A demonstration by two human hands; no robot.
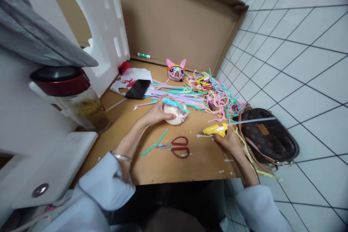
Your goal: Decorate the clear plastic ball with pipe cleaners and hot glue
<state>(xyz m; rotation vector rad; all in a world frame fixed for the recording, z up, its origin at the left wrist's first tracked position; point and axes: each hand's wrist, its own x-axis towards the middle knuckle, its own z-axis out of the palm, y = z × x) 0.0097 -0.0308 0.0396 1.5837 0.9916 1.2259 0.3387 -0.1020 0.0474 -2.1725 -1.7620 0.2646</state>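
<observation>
Left hand (pixel 157 113) grips white piece (pixel 174 116) mid-frame, likely steadying it; right hand (pixel 230 140) grips glue gun (pixel 214 129), nozzle leftward, apparently for aim.

Glue gun (pixel 214 129) — smooth plastic. Scissors (pixel 170 146) — metal, glossy plastic. Pipe cleaners (pixel 195 95) fuzzy, matt. Phone (pixel 138 89) smooth, glossy.

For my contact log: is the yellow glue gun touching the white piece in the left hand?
Apart. The head view plainly shows a strip of tabletop between the yellow glue gun and the white piece in the left hand.
</observation>
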